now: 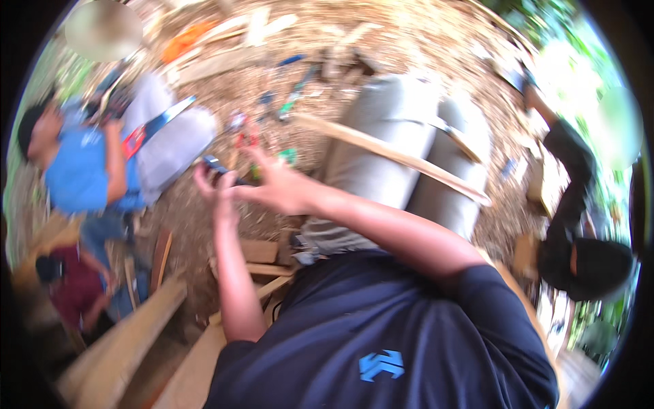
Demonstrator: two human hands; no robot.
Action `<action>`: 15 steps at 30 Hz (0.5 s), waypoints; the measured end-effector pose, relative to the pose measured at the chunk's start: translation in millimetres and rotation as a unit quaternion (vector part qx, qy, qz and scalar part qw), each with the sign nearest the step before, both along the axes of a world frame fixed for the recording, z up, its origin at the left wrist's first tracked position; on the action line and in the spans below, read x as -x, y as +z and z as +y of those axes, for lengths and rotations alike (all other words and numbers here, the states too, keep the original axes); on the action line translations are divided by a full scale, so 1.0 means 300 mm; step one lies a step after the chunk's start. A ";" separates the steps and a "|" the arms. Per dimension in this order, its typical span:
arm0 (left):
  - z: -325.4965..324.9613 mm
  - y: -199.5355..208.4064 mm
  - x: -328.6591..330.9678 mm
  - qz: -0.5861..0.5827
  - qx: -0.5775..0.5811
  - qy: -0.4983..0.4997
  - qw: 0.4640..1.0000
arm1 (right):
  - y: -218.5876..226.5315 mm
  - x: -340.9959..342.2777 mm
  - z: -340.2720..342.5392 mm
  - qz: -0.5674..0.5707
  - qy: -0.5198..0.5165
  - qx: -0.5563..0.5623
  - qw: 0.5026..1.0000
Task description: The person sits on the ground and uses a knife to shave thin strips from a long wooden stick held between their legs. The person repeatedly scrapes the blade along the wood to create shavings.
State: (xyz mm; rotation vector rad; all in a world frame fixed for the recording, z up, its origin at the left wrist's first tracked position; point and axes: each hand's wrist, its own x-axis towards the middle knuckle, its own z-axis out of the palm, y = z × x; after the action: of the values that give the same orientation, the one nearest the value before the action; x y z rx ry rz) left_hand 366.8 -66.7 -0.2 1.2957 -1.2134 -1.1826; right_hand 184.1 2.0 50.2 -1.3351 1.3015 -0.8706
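My left hand (219, 194) is up to the left of my knees, its fingers closed round a small dark object with a bluish end (215, 163). Blur hides what kind of thing it is. Reaching across from the right, my right hand (281, 185) is beside it with fingers spread. Its thumb side comes close to the dark object; whether it touches, I cannot make out. A long thin wooden strip (392, 155) lies across my grey-trousered thighs, and a shorter wood piece (463, 144) rests on the far thigh.
At left a person in blue (88, 167) sits with a red-handled saw (160, 123); another in maroon (75, 286) is below. Someone in black (572, 177) is at right. Green-handled (298, 92) and red-handled tools (246, 129) lie on shavings. Planks (129, 347) stand near my left side.
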 end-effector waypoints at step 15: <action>-0.023 0.196 0.444 0.266 0.025 -0.230 0.936 | 0.238 0.678 0.508 -0.004 -0.330 0.210 0.920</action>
State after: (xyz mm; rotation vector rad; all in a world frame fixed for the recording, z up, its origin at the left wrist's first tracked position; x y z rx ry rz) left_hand 233.6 -73.6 58.4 0.5889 -1.1482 -1.6899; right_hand -19.2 154.4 121.6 -1.2029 1.6509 -1.6958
